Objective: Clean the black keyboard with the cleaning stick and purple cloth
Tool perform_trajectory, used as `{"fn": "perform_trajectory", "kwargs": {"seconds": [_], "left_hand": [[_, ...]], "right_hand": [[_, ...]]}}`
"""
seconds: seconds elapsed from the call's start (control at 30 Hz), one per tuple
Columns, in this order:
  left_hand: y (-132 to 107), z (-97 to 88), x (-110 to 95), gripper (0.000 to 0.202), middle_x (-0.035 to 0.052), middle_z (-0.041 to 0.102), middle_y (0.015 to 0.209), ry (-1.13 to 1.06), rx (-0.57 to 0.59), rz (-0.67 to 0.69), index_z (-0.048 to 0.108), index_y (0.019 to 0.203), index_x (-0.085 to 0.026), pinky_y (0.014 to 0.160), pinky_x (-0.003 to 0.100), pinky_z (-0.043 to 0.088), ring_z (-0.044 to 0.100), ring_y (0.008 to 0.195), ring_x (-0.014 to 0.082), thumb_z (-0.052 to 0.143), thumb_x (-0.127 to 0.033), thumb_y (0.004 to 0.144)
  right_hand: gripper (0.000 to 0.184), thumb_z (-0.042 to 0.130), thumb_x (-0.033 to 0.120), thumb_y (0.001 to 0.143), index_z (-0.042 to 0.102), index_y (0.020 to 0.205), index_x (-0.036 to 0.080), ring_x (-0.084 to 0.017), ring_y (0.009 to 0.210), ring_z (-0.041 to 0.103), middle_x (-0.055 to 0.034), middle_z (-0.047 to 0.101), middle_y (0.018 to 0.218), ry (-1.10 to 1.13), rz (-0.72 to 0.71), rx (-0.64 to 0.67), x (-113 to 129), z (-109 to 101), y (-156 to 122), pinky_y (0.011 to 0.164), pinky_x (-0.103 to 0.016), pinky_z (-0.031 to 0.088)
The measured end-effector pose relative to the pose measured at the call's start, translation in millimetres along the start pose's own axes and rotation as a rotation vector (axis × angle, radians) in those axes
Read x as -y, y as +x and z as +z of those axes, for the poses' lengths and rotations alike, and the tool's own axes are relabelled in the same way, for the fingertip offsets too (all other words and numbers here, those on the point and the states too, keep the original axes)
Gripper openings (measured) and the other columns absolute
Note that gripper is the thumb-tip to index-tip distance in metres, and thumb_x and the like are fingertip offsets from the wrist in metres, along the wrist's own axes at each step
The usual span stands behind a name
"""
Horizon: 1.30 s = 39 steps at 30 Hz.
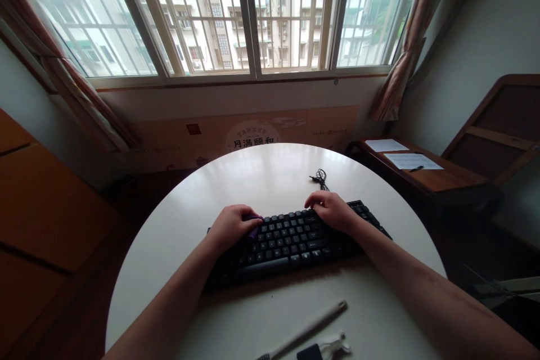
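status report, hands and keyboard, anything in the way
Left hand holding purple cloth-like item on keyboard; right hand at its far edge. Keyboard on white table. Bundled cable beyond, off keys.

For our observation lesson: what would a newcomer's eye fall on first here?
Probably the black keyboard on the round white table. The left hand holds something purple over its left part, while the right hand is at its far edge. A bright barred window rises behind.

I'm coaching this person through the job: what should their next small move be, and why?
Probably slide the purple, cloth-like piece rightward across the keys: the left hand pinches it over the black rectangular keyboard, uncovered keys lie just to its right, and the right hand rests near the keyboard's far edge, perhaps steadying it.
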<state>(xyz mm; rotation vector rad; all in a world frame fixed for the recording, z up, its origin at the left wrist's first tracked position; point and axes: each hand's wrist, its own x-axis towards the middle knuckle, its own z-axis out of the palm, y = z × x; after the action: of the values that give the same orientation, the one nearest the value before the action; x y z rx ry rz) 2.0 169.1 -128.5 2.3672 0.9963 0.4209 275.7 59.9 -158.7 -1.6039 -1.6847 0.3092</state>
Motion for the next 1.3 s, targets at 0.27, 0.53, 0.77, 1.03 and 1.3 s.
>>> {"fn": "perform_trajectory", "kwargs": {"seconds": [0.27, 0.53, 0.77, 1.03, 1.3], "left_hand": [[-5, -4.3, -5, 0.028, 0.0035, 0.074, 0.094, 0.048, -0.104, 0.112, 0.075, 0.089, -0.023, 0.082, 0.032, 0.051, 0.067, 0.089, 0.0222, 0.055, -0.042, 0.086], [-17, -10.5, -31, 0.033, 0.0056, 0.070, 0.108, -0.084, -0.314, 0.263, 0.072, 0.107, -0.020, 0.090, 0.033, 0.052, 0.064, 0.098, 0.0215, 0.049, -0.038, 0.093], [-30, 6.2, -61, 0.034, 0.0073, 0.062, 0.120, -0.086, -0.281, 0.389, 0.064, 0.122, -0.022, 0.094, 0.033, 0.051, 0.060, 0.108, 0.0219, 0.049, -0.028, 0.093], [-26, 5.0, -54, 0.034, 0.0089, 0.058, 0.125, -0.118, -0.318, 0.365, 0.062, 0.122, -0.021, 0.084, 0.032, 0.055, 0.065, 0.094, 0.0189, 0.051, -0.031, 0.092], [-9, -16.7, 2, 0.028, 0.0047, 0.070, 0.099, 0.154, -0.265, 0.115, 0.072, 0.098, -0.021, 0.076, 0.032, 0.051, 0.065, 0.081, 0.0190, 0.048, -0.034, 0.090]], "right_hand": [[0.028, 0.047, 0.006, 0.078, 0.071, 0.079, 0.021, -0.017, 0.081, 0.062, -0.0019, 0.069, 0.084, -0.024, -0.038, 0.009, 1, 0, 0, 0.078, -0.029, 0.047], [0.022, 0.053, 0.016, 0.087, 0.072, 0.097, 0.022, -0.020, 0.095, 0.062, -0.0055, 0.069, 0.098, 0.091, -0.138, -0.057, 31, -1, -8, 0.089, -0.035, 0.047], [0.032, 0.063, 0.036, 0.086, 0.065, 0.116, 0.023, -0.020, 0.101, 0.061, -0.0049, 0.067, 0.109, 0.378, -0.161, 0.038, 73, 16, -24, 0.090, -0.032, 0.048], [0.025, 0.060, 0.042, 0.085, 0.060, 0.087, 0.018, -0.016, 0.071, 0.060, -0.0018, 0.063, 0.079, 0.826, 0.180, 0.092, 73, 23, -25, 0.064, -0.026, 0.049], [0.021, 0.045, 0.038, 0.092, 0.050, 0.082, 0.019, -0.016, 0.065, 0.056, -0.0035, 0.058, 0.073, 0.335, 0.017, -0.284, 53, -22, 13, 0.062, -0.028, 0.047]]}}
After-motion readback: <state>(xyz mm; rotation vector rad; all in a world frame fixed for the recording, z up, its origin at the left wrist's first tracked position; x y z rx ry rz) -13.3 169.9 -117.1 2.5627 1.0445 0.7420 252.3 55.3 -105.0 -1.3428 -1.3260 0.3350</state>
